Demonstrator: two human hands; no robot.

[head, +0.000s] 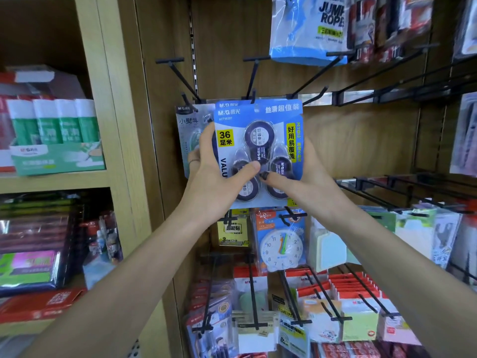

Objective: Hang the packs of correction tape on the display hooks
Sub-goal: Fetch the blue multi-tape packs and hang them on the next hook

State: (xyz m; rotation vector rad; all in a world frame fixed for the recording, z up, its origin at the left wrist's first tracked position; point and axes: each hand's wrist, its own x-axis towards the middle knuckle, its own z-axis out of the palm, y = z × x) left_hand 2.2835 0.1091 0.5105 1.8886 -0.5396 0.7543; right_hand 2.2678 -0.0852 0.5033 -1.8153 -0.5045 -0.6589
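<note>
Wooden display wall (361, 140) of a stationery shop, fitted with black hooks, fills your view. Item one: a blue pack of correction tape (258, 140), held up against the wall in front of you, its hang hole level with the tip of the middle hook (253, 95); whether it is already threaded on, you cannot tell. Three dark tape dispensers show under its blister. A second blue card edge peeks just above it, so there may be two packs stacked.

Your left hand (214, 174) holds the pack's left side, thumb laid across the front over the lower-left dispenser, fingers wrapped behind; one ring shows on a finger. Your right hand (304, 177) holds the right side, thumb with a dark nail pressing the front near the centre, fingers behind the card. Both grips are closed on the pack.

Just behind and to the left hangs one grey-white pack (189, 130) on the neighbouring hook. Above right hangs one blue jump rope bag (307, 29). Below your hands: one yellow-labelled card (232, 231), one teaching clock pack (281, 241), pale sticky notes (327, 246), then rows of red-topped packs (353, 285) on lower hooks, too many and too blurred to count.

On the shelf to your left stands one green tray of glue sticks (54, 135), four visible.
</note>
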